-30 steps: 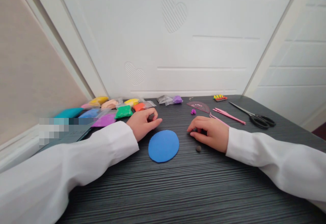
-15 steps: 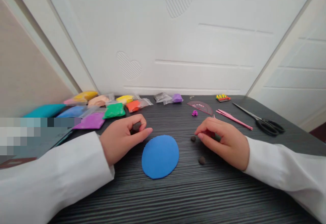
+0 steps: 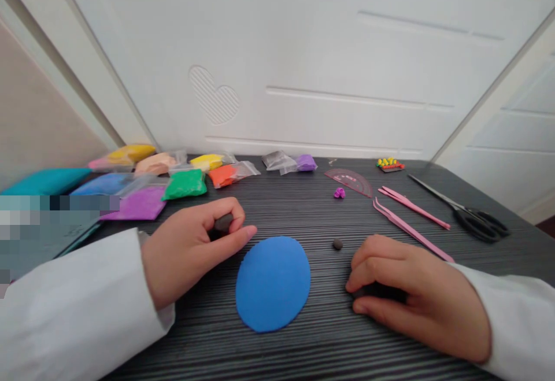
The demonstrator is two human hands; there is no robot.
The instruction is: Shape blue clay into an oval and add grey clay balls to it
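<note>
A dark clay lump (image 3: 224, 223) is pinched by the left hand (image 3: 191, 248) beside the flattened blue clay disc (image 3: 273, 284), which is still bare. A small dark clay ball (image 3: 337, 244) lies right of the disc, near the low, cupped right hand (image 3: 416, 294); whether anything is held there cannot be told.

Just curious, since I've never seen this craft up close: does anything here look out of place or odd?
Only small things: a lone dark clay ball sits loose on the table between the blue clay disc and the pink tweezers, apart from the bagged clay. A pixelated patch also blurs the left edge.
</note>
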